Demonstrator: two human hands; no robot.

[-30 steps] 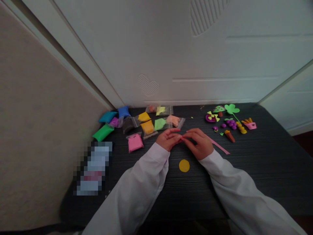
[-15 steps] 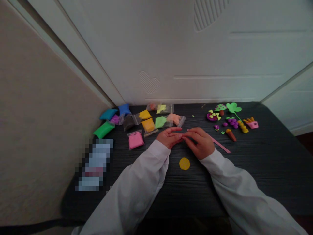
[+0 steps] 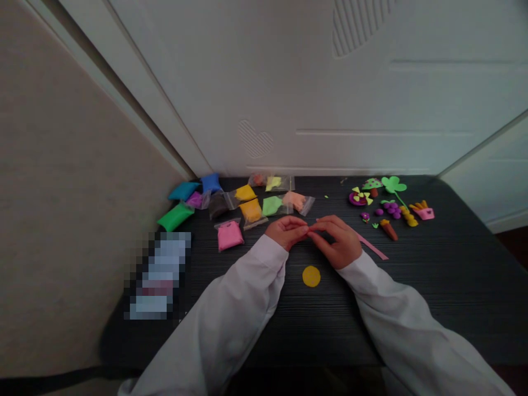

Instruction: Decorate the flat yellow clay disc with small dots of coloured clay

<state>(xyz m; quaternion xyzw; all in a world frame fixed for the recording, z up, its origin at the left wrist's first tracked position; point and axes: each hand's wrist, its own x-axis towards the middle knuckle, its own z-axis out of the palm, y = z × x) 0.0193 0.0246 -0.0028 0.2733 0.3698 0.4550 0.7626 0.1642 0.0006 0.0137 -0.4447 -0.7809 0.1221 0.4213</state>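
Left hand (image 3: 286, 232) and right hand (image 3: 336, 240) apparently pinch-shape reddish material (image 3: 309, 229), yellow disc (image 3: 311, 276) at six o'clock. Light pressure seems needed next.

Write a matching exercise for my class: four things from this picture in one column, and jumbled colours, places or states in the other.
1. left hand
2. flat disc
3. long strip
4. large flower shape

A. pink, partly hidden by the right hand
B. green, toward the back of the table
C. fingers close to the other hand's
D. yellow, between the sleeves

Pairs: 1-C, 2-D, 3-A, 4-B
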